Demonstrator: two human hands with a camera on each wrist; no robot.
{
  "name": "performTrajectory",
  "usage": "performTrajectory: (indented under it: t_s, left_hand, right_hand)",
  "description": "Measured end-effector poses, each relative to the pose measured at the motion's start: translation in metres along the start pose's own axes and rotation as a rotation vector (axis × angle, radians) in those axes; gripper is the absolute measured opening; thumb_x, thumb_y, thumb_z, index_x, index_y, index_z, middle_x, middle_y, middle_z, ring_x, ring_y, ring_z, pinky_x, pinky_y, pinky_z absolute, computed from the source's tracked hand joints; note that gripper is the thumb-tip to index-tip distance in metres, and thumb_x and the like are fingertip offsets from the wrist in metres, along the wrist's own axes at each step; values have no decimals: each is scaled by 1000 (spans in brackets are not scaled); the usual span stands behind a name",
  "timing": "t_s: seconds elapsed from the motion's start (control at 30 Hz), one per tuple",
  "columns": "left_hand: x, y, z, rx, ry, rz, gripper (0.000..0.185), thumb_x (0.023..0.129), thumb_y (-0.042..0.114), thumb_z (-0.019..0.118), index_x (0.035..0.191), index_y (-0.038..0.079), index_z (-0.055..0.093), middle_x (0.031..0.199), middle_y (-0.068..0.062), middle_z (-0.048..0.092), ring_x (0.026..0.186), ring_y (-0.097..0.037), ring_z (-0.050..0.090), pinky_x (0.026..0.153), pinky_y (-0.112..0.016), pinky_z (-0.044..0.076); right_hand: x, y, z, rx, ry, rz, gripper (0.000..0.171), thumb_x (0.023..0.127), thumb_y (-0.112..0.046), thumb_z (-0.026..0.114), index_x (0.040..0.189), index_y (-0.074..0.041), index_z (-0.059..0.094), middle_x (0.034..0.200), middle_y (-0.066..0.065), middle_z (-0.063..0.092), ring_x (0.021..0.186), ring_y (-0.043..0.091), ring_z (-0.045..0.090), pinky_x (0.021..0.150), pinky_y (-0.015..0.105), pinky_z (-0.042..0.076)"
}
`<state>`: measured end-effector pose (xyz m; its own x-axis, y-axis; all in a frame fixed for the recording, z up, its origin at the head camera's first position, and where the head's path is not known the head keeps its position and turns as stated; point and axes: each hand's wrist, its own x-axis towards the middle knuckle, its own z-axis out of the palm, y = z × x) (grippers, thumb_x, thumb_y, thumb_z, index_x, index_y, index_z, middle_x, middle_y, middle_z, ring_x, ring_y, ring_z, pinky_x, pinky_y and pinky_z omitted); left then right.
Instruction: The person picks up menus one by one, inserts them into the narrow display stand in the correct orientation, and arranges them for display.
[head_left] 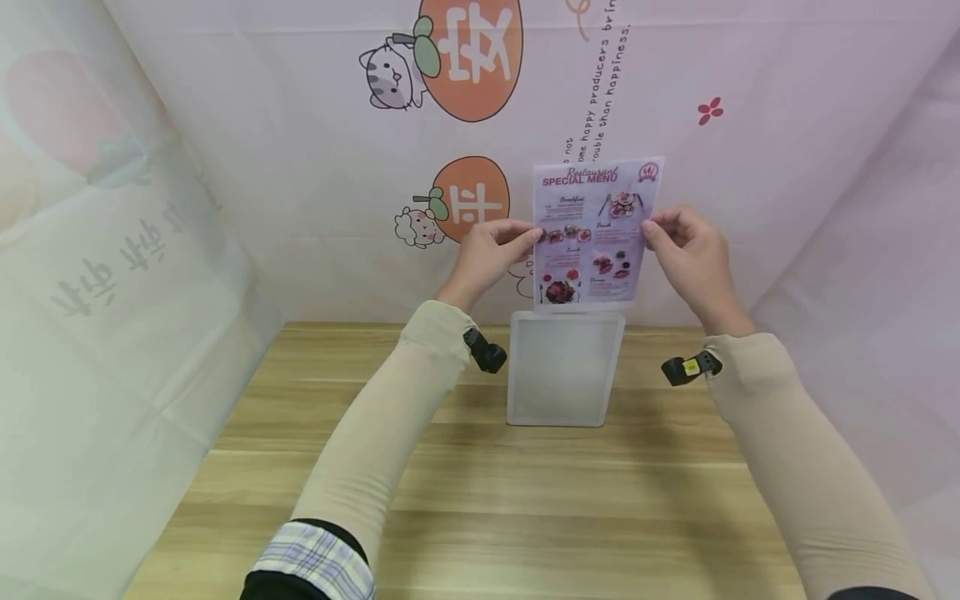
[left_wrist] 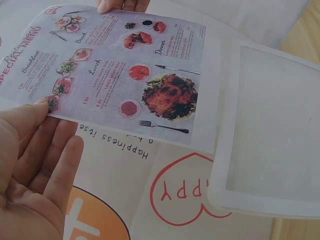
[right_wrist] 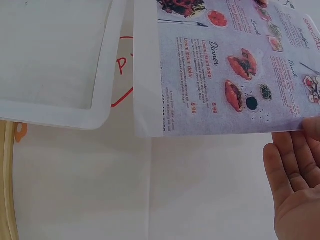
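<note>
Between both hands a printed menu sheet (head_left: 592, 233) is held upright, its "Special Menu" heading at the top. My left hand (head_left: 490, 254) pinches its left edge between thumb and fingers. On the opposite edge my right hand (head_left: 693, 258) pinches it the same way, a little below the top corner. Just under the sheet's lower edge stands a white-rimmed frame (head_left: 566, 371) with a pale translucent panel. In the left wrist view the menu's bottom margin (left_wrist: 207, 100) lies close to the frame's rim (left_wrist: 222, 165).
The frame stands near the back of a wood-grain table (head_left: 465, 492). Behind it hangs a pale printed cloth (head_left: 300, 167) with cartoon fruit and lettering, and similar cloth covers both sides. Each wrist wears a small black camera (head_left: 486, 350).
</note>
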<state>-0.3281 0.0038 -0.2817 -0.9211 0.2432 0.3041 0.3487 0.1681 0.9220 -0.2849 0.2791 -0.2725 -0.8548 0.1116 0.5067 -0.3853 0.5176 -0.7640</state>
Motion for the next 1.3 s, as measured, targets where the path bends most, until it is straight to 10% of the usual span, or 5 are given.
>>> performTrajectory:
  t_s: [1.3]
  left_hand:
    - [-6, -7, -4, -3, 24, -2, 23, 96, 30, 71, 109, 12, 76, 102, 2, 74, 95, -17, 70, 88, -36, 57]
  right_hand:
    - [-2, 8, 10, 0, -58, -26, 30, 102, -28, 61, 115, -1, 62, 107, 10, 66, 95, 16, 64, 85, 17, 52]
